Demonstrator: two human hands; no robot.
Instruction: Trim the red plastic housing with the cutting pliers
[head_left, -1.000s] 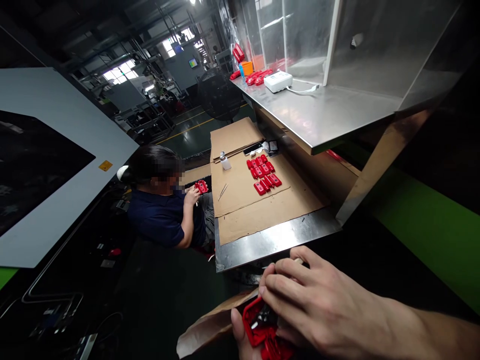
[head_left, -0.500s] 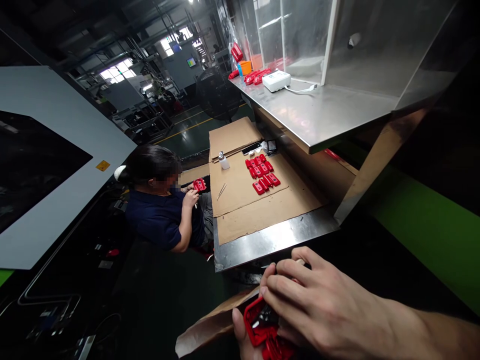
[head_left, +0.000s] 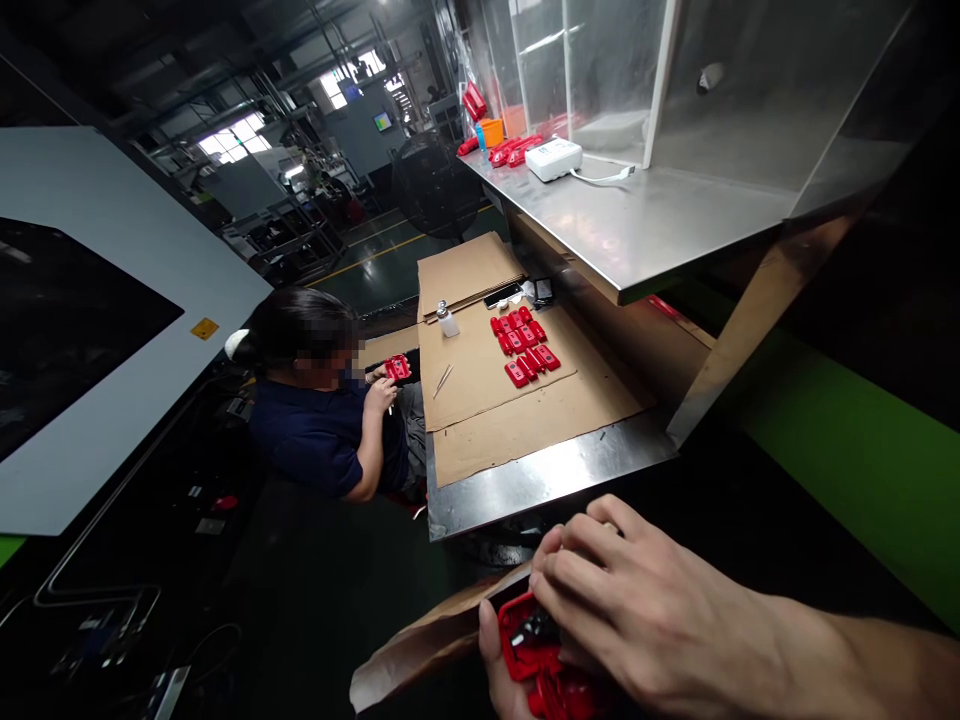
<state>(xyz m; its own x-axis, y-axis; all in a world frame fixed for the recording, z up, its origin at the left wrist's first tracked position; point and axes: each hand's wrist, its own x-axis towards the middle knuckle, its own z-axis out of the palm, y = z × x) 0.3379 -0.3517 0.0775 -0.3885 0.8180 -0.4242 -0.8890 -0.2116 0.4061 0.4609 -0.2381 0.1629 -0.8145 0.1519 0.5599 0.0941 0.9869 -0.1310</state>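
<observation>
At the bottom of the view my left hand [head_left: 496,668] grips a red plastic part [head_left: 534,650] from below, only its thumb and palm edge showing. My right hand [head_left: 637,610] lies over the part with fingers curled down onto it; whether it holds a small tool is hidden. A piece of brown cardboard [head_left: 427,640] sticks out to the left under my hands.
A steel workbench [head_left: 540,480] covered in cardboard carries several red parts [head_left: 525,345], a small bottle [head_left: 448,320] and tweezers [head_left: 445,380]. A seated co-worker [head_left: 322,410] holds a red part at its left. A steel shelf [head_left: 637,220] with a white box [head_left: 553,158] hangs above.
My hands and the red part have shifted slightly right and down; the right fingers have closed a little more over the part. The co-worker stays in place.
</observation>
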